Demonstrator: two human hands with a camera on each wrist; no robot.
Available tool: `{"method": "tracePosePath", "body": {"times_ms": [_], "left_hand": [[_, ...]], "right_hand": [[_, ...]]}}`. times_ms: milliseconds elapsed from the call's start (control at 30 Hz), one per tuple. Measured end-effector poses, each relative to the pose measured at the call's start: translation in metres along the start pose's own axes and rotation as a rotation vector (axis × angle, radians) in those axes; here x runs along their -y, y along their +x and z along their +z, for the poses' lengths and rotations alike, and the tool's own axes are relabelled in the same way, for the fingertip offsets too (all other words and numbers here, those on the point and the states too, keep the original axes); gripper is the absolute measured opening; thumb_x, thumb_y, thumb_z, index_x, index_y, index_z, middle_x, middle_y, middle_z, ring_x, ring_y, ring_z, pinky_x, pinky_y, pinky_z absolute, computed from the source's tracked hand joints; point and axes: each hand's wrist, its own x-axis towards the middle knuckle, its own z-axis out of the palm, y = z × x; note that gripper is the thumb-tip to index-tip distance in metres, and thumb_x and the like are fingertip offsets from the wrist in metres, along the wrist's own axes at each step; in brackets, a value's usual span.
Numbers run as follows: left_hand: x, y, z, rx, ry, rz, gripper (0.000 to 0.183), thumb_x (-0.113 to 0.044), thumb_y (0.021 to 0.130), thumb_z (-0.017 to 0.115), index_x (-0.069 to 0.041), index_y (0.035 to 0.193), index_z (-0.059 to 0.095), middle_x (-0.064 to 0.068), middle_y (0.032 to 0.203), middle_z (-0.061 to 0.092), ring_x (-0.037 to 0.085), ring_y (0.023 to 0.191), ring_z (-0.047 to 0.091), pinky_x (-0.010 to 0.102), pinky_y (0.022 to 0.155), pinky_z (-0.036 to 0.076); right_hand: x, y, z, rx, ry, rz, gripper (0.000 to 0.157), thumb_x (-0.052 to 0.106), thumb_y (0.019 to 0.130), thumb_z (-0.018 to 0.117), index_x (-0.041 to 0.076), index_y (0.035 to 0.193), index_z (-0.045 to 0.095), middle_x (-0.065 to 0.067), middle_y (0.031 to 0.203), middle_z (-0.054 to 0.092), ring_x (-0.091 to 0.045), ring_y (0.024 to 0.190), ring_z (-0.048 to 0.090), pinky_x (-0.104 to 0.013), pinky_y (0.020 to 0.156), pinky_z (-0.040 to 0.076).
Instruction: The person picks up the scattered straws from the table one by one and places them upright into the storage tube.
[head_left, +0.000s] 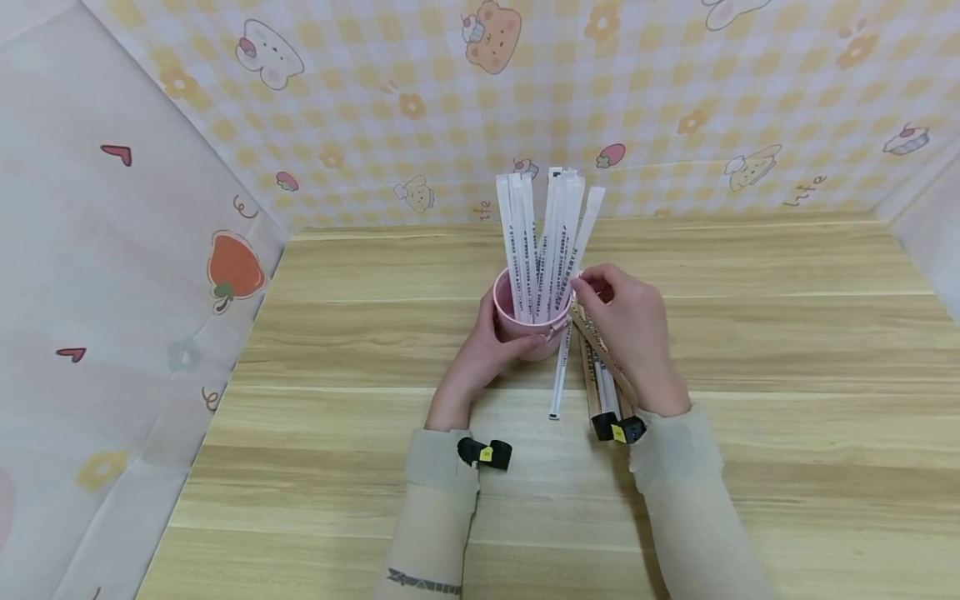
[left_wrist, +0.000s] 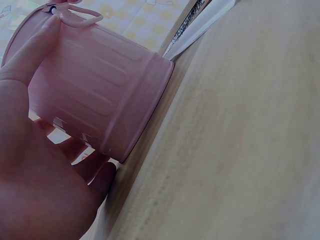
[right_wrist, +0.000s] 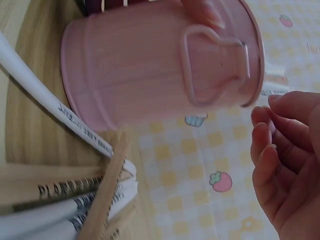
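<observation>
A pink cup (left_wrist: 95, 85) was held by the curled fingers of the left hand (head_left: 480, 360). Wrapped straws (head_left: 564, 221) were contained inside, beside the narrowed fingers of the right hand (head_left: 632, 327); any pinch could not be confirmed.

Head view bright, even, soft light. Pale sheen on the tabletop (head_left: 547, 517) toward 6 o'clock; dark shadow hugs my right sleeve (head_left: 690, 500) at 5. Both wrist cams dimmer, greyer. Left: wood grain smeared at 3, my left hand (left_wrist: 42, 175) shaded at 8. Right: soft focus, pink cup (right_wrist: 145, 65) included.
</observation>
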Motion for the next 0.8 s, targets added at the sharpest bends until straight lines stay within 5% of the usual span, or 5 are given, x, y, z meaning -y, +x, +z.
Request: {"method": "tracePosePath", "body": {"times_ms": [100,333,567,800], "left_hand": [[0.000,0.000,0.000,0.001,-0.007,0.004,0.097,-0.022,0.070,0.077,-0.033,0.141,0.011,-0.008,0.139,0.029,0.010,0.126,0.027,0.035,0.104,0.020],[0.029,0.013,0.001,-0.030,-0.003,0.046,0.099,-0.034,0.064,0.080,-0.044,0.136,0.013,-0.015,0.135,0.031,0.007,0.123,0.031,0.036,0.102,0.023],[0.013,0.005,0.000,-0.002,-0.038,0.037,0.099,-0.022,0.068,0.078,-0.035,0.140,0.012,-0.008,0.138,0.029,0.012,0.125,0.029,0.037,0.104,0.020],[0.000,0.001,0.000,0.019,-0.014,0.028,0.098,-0.017,0.070,0.076,-0.031,0.142,0.010,-0.006,0.139,0.028,0.012,0.126,0.028,0.037,0.103,0.022]], "right_hand": [[-0.005,0.001,-0.004,0.027,-0.012,0.028,0.028,0.030,0.088,0.055,0.005,0.095,0.064,-0.004,0.079,0.063,-0.016,0.067,0.054,-0.029,0.061,0.043],[-0.019,0.003,-0.018,0.186,-0.059,0.127,0.029,0.033,0.089,0.052,0.009,0.102,0.062,-0.005,0.086,0.062,-0.020,0.073,0.055,-0.033,0.063,0.044],[-0.035,0.001,-0.025,0.413,-0.093,0.232,0.035,0.037,0.089,0.051,0.008,0.107,0.058,-0.009,0.097,0.060,-0.025,0.087,0.055,-0.039,0.068,0.044],[-0.053,0.000,-0.027,0.495,-0.123,0.328,0.037,0.038,0.088,0.052,0.006,0.104,0.058,-0.012,0.096,0.059,-0.027,0.084,0.051,-0.038,0.067,0.043]]}}
